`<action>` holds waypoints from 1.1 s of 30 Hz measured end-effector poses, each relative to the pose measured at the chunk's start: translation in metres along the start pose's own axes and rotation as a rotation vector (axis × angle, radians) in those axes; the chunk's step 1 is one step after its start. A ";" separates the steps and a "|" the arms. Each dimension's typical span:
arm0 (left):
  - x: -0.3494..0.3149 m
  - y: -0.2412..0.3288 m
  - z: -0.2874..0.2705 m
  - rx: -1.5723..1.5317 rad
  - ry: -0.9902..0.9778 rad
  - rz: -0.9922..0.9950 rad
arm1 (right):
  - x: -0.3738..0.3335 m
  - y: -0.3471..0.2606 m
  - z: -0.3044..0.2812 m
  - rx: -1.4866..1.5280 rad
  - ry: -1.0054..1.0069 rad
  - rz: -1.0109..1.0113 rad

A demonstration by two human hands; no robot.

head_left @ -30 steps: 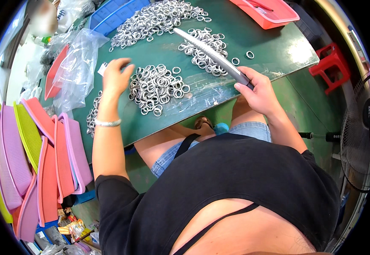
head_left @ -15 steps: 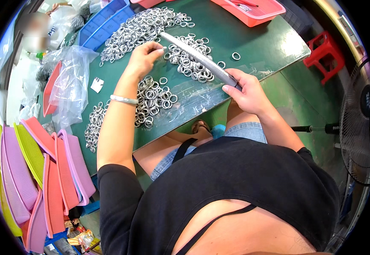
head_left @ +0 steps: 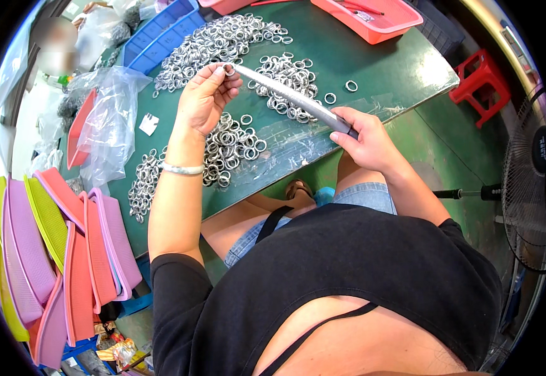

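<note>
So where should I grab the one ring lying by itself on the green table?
Probably pinch the lone ring across its rim from straight above. It lies flat on the table, apart from the piles, so nothing crowds your fingers.

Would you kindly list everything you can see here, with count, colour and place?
rod: one, silver, held slanting over the table
rings: many, silver, in heaps on the table; one at the rod's tip
table: one, green, centre
pink tray: one, far right of the table
blue crate: one, far left of the table
plastic bags: several, clear, left table edge
mesh trays: many, pink, yellow and orange, stacked at left
stool: one, red, right
fan: one, black, right edge
left hand: fingers at the rod's tip
right hand: grips the rod's near end
</note>
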State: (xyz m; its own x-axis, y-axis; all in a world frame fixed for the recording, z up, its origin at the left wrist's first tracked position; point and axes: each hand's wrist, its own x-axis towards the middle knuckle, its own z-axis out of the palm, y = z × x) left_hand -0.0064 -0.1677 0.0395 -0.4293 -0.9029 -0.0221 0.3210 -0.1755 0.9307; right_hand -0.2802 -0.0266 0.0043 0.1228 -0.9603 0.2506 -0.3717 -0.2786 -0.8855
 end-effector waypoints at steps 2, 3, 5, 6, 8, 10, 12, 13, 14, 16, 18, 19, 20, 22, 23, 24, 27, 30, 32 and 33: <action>-0.001 -0.001 0.000 -0.033 0.015 0.024 | 0.000 0.000 0.000 -0.001 0.002 -0.012; -0.001 -0.002 0.001 -0.049 0.022 0.036 | 0.000 -0.001 0.000 -0.007 0.000 -0.016; -0.003 -0.003 0.005 -0.075 0.030 0.054 | 0.000 -0.001 0.000 -0.006 0.009 -0.007; -0.004 -0.003 0.007 -0.087 0.033 0.063 | 0.000 0.000 0.000 0.002 0.017 0.004; -0.005 -0.005 0.011 -0.029 0.041 0.085 | 0.000 -0.002 0.000 -0.002 0.000 0.023; -0.004 -0.009 0.016 0.019 0.048 0.091 | 0.000 -0.008 -0.002 -0.031 -0.044 0.039; -0.006 -0.014 0.023 0.054 0.093 0.089 | 0.000 -0.007 -0.001 -0.064 -0.035 0.000; -0.006 -0.017 0.028 0.071 0.113 0.087 | 0.000 -0.007 -0.001 -0.082 -0.028 -0.018; -0.008 -0.017 0.034 0.066 0.139 0.095 | 0.001 -0.006 -0.001 -0.074 -0.029 -0.006; -0.007 -0.018 0.033 0.027 0.121 0.100 | 0.001 -0.007 -0.001 -0.055 -0.031 0.018; -0.009 -0.016 0.031 0.001 0.068 0.109 | 0.001 -0.006 -0.001 -0.054 -0.031 0.016; -0.010 -0.015 0.033 -0.002 0.071 0.098 | 0.001 -0.006 0.000 -0.054 -0.030 0.015; -0.013 -0.012 0.036 -0.004 0.074 0.088 | 0.002 -0.007 -0.001 -0.063 -0.039 0.027; -0.014 -0.011 0.035 0.014 0.053 0.084 | 0.002 -0.010 -0.003 -0.079 -0.059 0.049; -0.014 -0.012 0.030 0.036 0.028 0.091 | 0.002 -0.010 -0.002 -0.079 -0.059 0.044; -0.014 -0.012 0.027 0.057 0.002 0.097 | 0.003 -0.010 -0.002 -0.078 -0.058 0.039; -0.016 -0.016 0.026 0.138 -0.004 0.026 | 0.002 -0.008 0.000 -0.131 -0.033 -0.026; -0.025 -0.035 0.049 0.136 0.054 0.004 | 0.001 -0.008 0.007 -0.315 0.075 -0.168; -0.033 -0.045 0.061 0.038 0.064 0.035 | 0.001 -0.009 0.009 -0.419 0.121 -0.230; -0.035 -0.044 0.063 0.039 0.073 0.049 | 0.002 -0.009 0.009 -0.443 0.118 -0.235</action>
State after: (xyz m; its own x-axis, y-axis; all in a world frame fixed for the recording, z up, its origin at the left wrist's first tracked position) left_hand -0.0581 -0.1034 0.0222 -0.3514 -0.9362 -0.0016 0.3059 -0.1164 0.9449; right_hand -0.2681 -0.0258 0.0089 0.1544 -0.8590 0.4882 -0.7040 -0.4423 -0.5556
